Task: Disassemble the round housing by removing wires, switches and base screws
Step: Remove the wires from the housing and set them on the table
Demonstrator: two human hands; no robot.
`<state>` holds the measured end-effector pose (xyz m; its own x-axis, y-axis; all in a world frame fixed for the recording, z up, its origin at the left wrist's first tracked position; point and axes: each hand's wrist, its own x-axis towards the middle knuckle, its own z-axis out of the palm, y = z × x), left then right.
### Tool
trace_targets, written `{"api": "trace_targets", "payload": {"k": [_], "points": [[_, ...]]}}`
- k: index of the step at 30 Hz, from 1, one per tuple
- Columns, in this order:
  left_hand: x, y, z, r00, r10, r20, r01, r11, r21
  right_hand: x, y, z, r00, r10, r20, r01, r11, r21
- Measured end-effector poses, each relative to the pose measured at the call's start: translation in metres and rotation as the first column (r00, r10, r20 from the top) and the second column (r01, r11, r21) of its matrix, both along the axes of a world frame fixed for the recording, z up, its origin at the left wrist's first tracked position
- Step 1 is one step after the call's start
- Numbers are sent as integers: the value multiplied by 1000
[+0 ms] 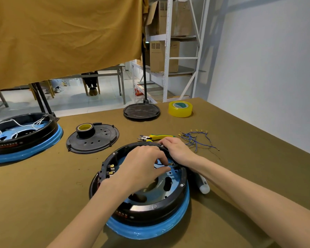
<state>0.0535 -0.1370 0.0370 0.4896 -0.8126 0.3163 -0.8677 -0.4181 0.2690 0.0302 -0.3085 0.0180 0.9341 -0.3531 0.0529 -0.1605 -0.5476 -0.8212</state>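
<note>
The round housing (141,190) sits on the table (43,194). The left hand (141,167) pinches a blue wire (159,164) inside it. The right hand (177,149) curls over the far rim, maybe gripping it.

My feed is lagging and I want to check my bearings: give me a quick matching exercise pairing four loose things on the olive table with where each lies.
Things:
1. Black tape roll with yellow core
2. Clear yellowish tape roll
3. Yellow-handled cutters
4. Bundle of blue wires

Places:
A. Far edge of the table, near the white shelving
B. Right of the cutters
C. On the perforated black round cover
D. Just beyond the right hand

Pairs: 1-C, 2-A, 3-D, 4-B
</note>
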Motion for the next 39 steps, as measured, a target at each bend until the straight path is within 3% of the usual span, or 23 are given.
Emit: {"api": "trace_targets", "payload": {"k": [9, 13, 18, 22, 25, 33, 39], "points": [[3, -1, -13, 1000, -24, 17, 25, 998, -65, 2, 0, -1, 998, 58, 29, -55, 994, -99], [3, -5, -13, 990, -29, 138, 36, 998, -47, 3, -1, -3, 998, 52, 31, -49, 993, -104], [4, -2, -14, 995, -20, 96, 24, 999, -36, 2, 0, -2, 998, 54, 16, -52, 992, -111], [2, 3, -17, 985, 49, 165, -44, 999, -31, 2, -1, -3, 998, 53, 17, -51, 993, -104], [2, 1, -16, 982, 7, 189, 2, 999, -49, 1, -1, -4, 998, 50, 26, -47, 994, -99], [6, -7, -16, 1000, 4, 9, -3, 996, -89, 0, 0, -2, 999, 32, 10, -31, 995, -90], [3, -9, -12, 1000, 15, -15, -17, 994, -105, -1, 2, 0, 999, 32, 29, -31, 998, -60]]}}
